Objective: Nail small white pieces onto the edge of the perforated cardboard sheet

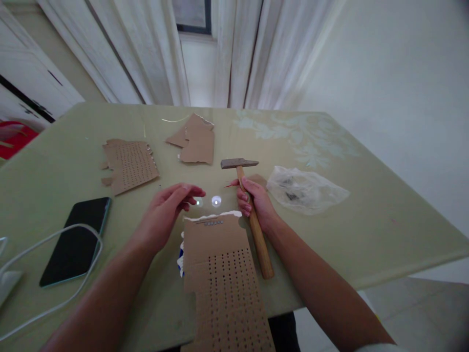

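My right hand (254, 200) grips the wooden handle of a hammer (250, 210) just below its metal head, which points left above the table. My left hand (166, 211) hovers with fingers loosely spread, holding nothing, just left of the top edge of a long perforated cardboard strip (223, 278). That strip lies in front of me and runs off the table's near edge. A short row of small nails (212, 223) sits near its top edge.
A second perforated cardboard piece (130, 165) and a torn plain piece (194, 139) lie farther back. A clear plastic bag (306, 189) with small dark items sits right. A phone (76, 239) and white cable (54, 274) lie left on the green table (384, 220).
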A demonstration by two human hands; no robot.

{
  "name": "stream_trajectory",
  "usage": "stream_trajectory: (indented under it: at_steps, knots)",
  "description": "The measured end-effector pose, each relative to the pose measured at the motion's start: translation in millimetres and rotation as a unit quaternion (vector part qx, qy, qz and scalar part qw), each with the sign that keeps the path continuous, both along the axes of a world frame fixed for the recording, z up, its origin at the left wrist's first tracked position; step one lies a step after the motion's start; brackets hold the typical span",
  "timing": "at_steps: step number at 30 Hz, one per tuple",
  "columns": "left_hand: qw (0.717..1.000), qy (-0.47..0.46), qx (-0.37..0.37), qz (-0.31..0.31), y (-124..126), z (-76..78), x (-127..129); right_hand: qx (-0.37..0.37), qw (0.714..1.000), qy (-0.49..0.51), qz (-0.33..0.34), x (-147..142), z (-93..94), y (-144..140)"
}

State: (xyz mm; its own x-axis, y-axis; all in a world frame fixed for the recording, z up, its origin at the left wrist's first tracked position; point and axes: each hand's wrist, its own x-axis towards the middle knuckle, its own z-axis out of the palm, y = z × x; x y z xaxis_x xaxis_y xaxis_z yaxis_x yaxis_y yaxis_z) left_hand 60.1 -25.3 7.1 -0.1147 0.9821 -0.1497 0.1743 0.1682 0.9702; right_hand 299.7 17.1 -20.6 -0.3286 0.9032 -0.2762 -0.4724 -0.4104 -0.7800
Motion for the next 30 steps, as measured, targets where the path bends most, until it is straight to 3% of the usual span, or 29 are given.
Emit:
stream_trajectory:
  at_steps: [2, 4, 6, 8, 11, 16, 19, 21, 25, 27, 30]
  knots:
    - [0.979, 0.189, 0.041, 0.071, 8, -1.0, -18, 0.0, 1.0, 0.002, -0.004, 0, 0.2, 0]
    - [0.913, 0.392, 0.026, 0.111, 13, 0.4, -36, 0.001, 1.0, 0.003, -0.002, 0, -0.1, 0]
    - [0.852, 0.514, -0.028, 0.098, 15, 2.3, -51, 0.006, 1.0, 0.006, 0.002, -1, -0.9, 0]
    - [0.826, 0.555, -0.082, 0.063, 16, 1.9, -59, 0.015, 1.0, 0.009, 0.002, -1, -2.0, 0]
    - [0.817, 0.566, -0.108, 0.036, 19, -5.1, -63, 0.025, 1.0, 0.01, 0.001, -2, -3.3, 1]
    - [0.801, 0.596, -0.054, -0.008, 21, -22.4, -63, 0.024, 1.0, -0.006, -0.004, -2, -3.0, 3]
    - [0.807, 0.59, -0.009, 0.012, 21, -24.4, -63, 0.017, 1.0, -0.006, -0.01, -2, -2.8, 4]
    - [0.835, 0.548, 0.016, 0.039, 20, -20.2, -59, 0.012, 1.0, -0.006, -0.012, -2, -3.5, 5]
    - [0.94, 0.303, 0.157, 0.023, 13, -5.2, -35, 0.01, 1.0, -0.006, -0.014, -4, -6.0, 6]
    - [0.957, 0.191, 0.22, -0.01, 3, 2.1, -16, 0.01, 1.0, -0.008, -0.014, -5, -6.3, 7]
    - [0.962, 0.082, 0.253, -0.054, -13, 11.3, 8, 0.011, 1.0, -0.012, -0.016, -5, -5.2, 7]
